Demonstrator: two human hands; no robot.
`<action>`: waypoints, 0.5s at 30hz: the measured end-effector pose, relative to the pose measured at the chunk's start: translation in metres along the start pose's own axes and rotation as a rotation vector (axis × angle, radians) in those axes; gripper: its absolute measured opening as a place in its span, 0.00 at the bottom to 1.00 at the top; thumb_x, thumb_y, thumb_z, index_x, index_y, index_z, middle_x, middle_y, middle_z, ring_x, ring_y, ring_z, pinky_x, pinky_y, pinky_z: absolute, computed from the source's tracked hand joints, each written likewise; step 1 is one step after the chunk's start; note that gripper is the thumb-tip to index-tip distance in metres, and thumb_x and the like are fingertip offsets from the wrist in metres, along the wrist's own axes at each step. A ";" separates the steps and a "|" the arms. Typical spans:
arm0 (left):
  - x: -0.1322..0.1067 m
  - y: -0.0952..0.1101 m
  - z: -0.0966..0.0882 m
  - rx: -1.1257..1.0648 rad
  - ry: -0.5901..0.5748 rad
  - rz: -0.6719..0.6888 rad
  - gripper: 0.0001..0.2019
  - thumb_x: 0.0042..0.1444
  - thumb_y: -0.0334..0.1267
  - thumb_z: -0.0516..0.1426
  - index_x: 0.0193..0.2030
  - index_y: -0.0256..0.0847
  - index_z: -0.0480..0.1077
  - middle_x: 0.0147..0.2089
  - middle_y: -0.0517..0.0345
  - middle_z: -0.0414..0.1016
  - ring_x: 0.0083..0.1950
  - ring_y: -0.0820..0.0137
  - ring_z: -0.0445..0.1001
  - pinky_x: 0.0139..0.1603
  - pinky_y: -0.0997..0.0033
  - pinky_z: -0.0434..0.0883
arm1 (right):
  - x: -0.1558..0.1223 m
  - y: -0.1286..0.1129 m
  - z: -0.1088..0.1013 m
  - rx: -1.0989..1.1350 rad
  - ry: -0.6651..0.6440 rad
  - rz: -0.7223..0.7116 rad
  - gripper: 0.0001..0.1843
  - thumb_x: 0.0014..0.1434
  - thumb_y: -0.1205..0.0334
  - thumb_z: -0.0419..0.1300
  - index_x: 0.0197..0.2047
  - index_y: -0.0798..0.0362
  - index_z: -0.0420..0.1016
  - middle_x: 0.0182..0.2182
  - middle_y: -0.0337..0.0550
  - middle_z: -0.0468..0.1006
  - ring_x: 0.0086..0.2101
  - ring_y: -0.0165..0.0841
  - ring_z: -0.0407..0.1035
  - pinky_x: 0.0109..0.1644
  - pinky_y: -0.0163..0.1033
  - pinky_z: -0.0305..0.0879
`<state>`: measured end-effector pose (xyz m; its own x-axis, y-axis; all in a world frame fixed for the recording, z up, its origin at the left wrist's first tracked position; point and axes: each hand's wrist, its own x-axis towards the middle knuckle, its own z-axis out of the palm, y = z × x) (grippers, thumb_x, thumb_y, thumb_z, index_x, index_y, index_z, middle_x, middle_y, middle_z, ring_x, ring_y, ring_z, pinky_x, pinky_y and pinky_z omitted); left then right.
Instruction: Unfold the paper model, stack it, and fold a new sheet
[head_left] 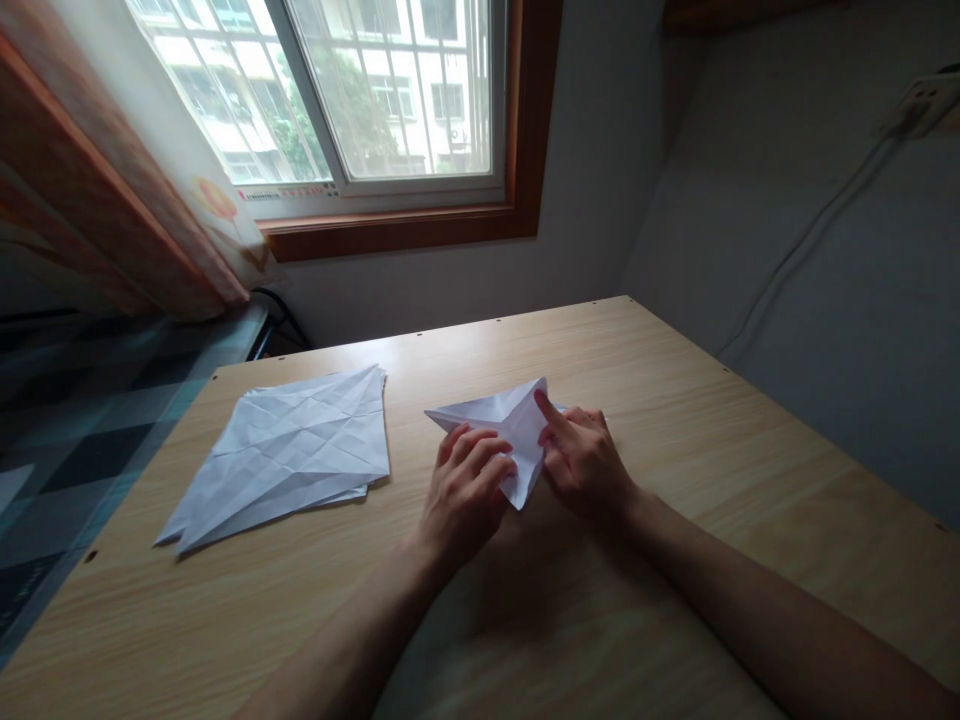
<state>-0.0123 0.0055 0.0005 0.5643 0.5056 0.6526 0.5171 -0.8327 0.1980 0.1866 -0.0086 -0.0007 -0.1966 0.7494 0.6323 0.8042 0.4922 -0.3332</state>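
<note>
Both forearms come in from the near edge over the pale wood-grain table [712,470]. The L hand [463,495] and R hand [589,470] meet approx at the table's middle, close together but not touching.

Between and just beyond them lies the small folded white paper w/ pointed corners [501,418], flat on the tabletop. Its near point pokes down into the gap btw the two hands.

L hand: palm down, fingers [480,450] lying side by side on the paper's left-near edge. The thumb is hidden, so can't tell if it pinches or only presses.

R hand: index finger [546,408] stretched out w/ its tip pressing down on the paper's right part. Its other fingers are curled in and grasp nothing.

Further left, well apart from the hands, a loose stack of creased white paper sheets [292,450] lies flat on the table.

Left of the table, a dark checked cloth [82,420].

Beyond: grey wall, a wood-framed window [390,100] w/ buildings outside, and an orange-patterned curtain [112,210] on its left. On the right wall, a white cable [810,240] runs up to a white socket [926,100].
</note>
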 end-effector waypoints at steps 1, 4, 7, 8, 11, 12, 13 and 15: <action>0.000 0.000 0.000 -0.025 -0.017 0.023 0.09 0.56 0.26 0.52 0.36 0.43 0.71 0.45 0.54 0.78 0.55 0.62 0.72 0.66 0.52 0.58 | 0.001 0.001 -0.001 -0.022 0.003 0.041 0.35 0.59 0.69 0.49 0.70 0.58 0.53 0.31 0.44 0.77 0.36 0.39 0.68 0.45 0.46 0.56; 0.000 0.001 0.000 -0.088 -0.098 0.097 0.10 0.57 0.26 0.50 0.36 0.42 0.70 0.45 0.55 0.80 0.54 0.65 0.74 0.68 0.54 0.56 | 0.003 0.005 -0.003 -0.060 -0.067 0.162 0.31 0.61 0.64 0.50 0.68 0.60 0.57 0.33 0.46 0.79 0.37 0.41 0.70 0.46 0.47 0.58; -0.003 -0.001 0.003 -0.118 -0.158 0.136 0.09 0.60 0.28 0.50 0.38 0.41 0.70 0.40 0.57 0.81 0.51 0.67 0.76 0.69 0.56 0.56 | 0.005 0.009 -0.005 -0.046 -0.201 0.273 0.28 0.62 0.59 0.51 0.65 0.57 0.63 0.44 0.49 0.79 0.43 0.42 0.72 0.48 0.45 0.62; -0.003 -0.001 0.004 -0.120 -0.167 0.125 0.08 0.60 0.28 0.50 0.37 0.41 0.70 0.39 0.57 0.81 0.51 0.67 0.76 0.69 0.55 0.55 | 0.005 0.010 -0.006 -0.042 -0.233 0.301 0.28 0.62 0.59 0.51 0.64 0.56 0.64 0.49 0.50 0.78 0.46 0.43 0.72 0.50 0.45 0.63; -0.004 -0.001 0.004 -0.101 -0.212 0.029 0.05 0.59 0.33 0.54 0.32 0.41 0.70 0.48 0.55 0.80 0.58 0.59 0.72 0.69 0.42 0.49 | 0.007 0.013 -0.006 -0.054 -0.302 0.340 0.31 0.58 0.62 0.53 0.65 0.54 0.63 0.62 0.49 0.67 0.56 0.44 0.66 0.56 0.44 0.62; -0.004 -0.001 0.003 -0.088 -0.233 -0.016 0.06 0.58 0.37 0.56 0.31 0.41 0.69 0.51 0.54 0.79 0.61 0.54 0.69 0.68 0.37 0.48 | 0.007 0.014 -0.007 -0.062 -0.328 0.353 0.32 0.57 0.63 0.54 0.66 0.53 0.62 0.63 0.48 0.66 0.57 0.44 0.66 0.58 0.44 0.62; -0.003 0.000 0.002 -0.074 -0.258 -0.061 0.08 0.56 0.42 0.59 0.30 0.41 0.69 0.54 0.52 0.77 0.63 0.50 0.67 0.66 0.33 0.48 | 0.008 0.015 -0.007 -0.068 -0.357 0.368 0.33 0.56 0.63 0.55 0.66 0.53 0.62 0.63 0.48 0.67 0.57 0.44 0.66 0.58 0.45 0.62; -0.001 0.003 0.000 -0.055 -0.294 -0.131 0.14 0.50 0.50 0.62 0.32 0.41 0.71 0.54 0.48 0.77 0.62 0.46 0.67 0.64 0.31 0.51 | 0.008 0.017 -0.009 -0.061 -0.411 0.390 0.30 0.58 0.59 0.55 0.64 0.52 0.66 0.61 0.47 0.70 0.56 0.45 0.67 0.59 0.47 0.62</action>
<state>-0.0113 0.0025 0.0008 0.6613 0.6459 0.3815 0.5662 -0.7634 0.3110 0.2042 0.0014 0.0049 -0.0707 0.9873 0.1421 0.8897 0.1268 -0.4387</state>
